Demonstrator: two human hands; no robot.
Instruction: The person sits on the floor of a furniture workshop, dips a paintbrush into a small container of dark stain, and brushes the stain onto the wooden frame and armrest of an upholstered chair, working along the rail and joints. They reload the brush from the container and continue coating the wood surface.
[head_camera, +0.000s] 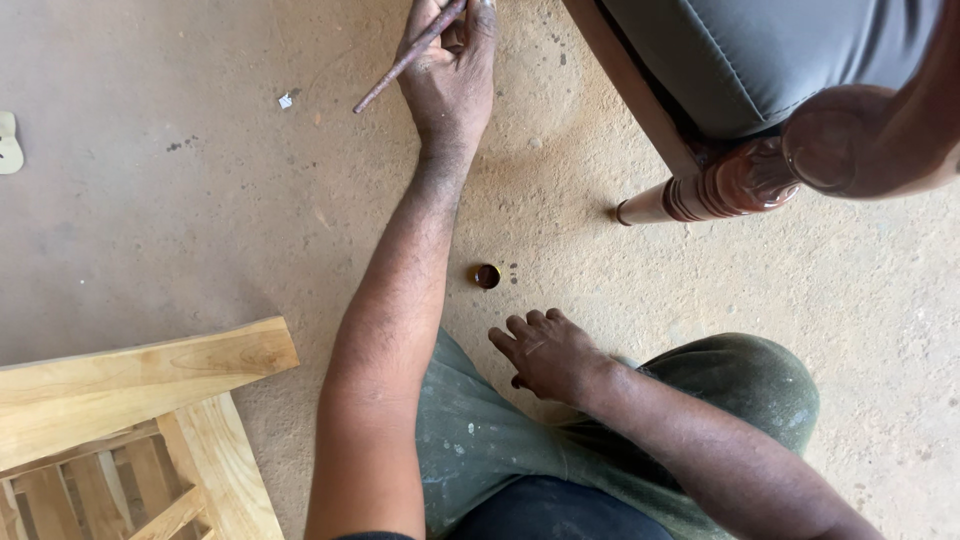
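The concrete floor (200, 200) takes most of the view; it is dusty, pale and marked with small dark spots. At the top right stands a chair (760, 60) with a grey padded seat and dark polished wood, and its turned leg (690, 195) comes down to the floor with a paler tip. At the bottom left lies a frame of light unfinished wood (130, 390), with slats visible under its top board. The person sits low, and the knee in stained green trousers (740, 390) is at the bottom centre and right. The left hand (450, 70) is stretched far forward to the top edge, and its fingers (483, 25) are clamped on a thin dark brush handle (405, 58), which points down and to the left; the brush end is out of view. The right hand (548, 352) rests near the knee with its fingers (520, 330) loosely apart, holding nothing. Just beyond it, on the floor, stands a small round cup (487, 276) with dark brown liquid, not touched by either hand.
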